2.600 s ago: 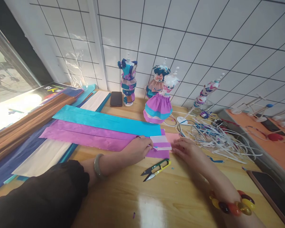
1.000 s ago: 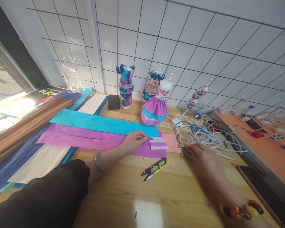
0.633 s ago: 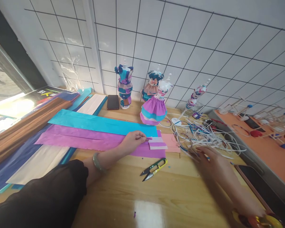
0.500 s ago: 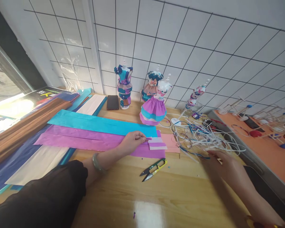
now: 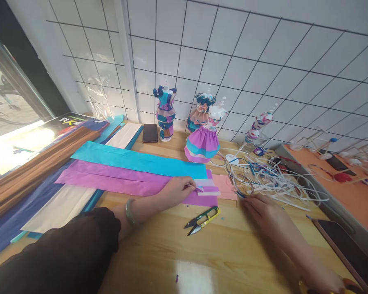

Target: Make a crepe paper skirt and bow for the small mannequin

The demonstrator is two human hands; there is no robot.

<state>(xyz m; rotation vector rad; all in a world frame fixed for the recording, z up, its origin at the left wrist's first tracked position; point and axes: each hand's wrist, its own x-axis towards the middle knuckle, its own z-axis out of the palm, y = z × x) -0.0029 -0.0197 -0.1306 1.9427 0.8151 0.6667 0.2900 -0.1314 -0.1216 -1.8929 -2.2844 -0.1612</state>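
My left hand (image 5: 179, 191) is closed in a pinch on a small purple strip (image 5: 200, 189). It hovers at the edge of a small white-and-purple striped piece (image 5: 214, 190), which lies on the purple crepe sheet (image 5: 200, 199). At the near side of a tangle of thin white and blue strips (image 5: 263, 175), my right hand (image 5: 265, 208) reaches in with fingers stretched out, their tips at the strips. Yellow-handled thread snips (image 5: 202, 221) rest blades apart on the table between my hands. A pink sheet (image 5: 225, 187) lies beside the striped piece.
A turquoise sheet (image 5: 141, 158) and a brown folded sheet (image 5: 46, 167) lie to the left. Small dress forms (image 5: 165, 114) stand along the wall, one in a purple-and-blue skirt (image 5: 202, 145). A phone (image 5: 150, 133) is behind; a dark flat object (image 5: 343, 249) lies right.
My right hand has moved left along the near edge of the strips. My left hand has shifted slightly right and down with the purple strip, and the view has turned a little.
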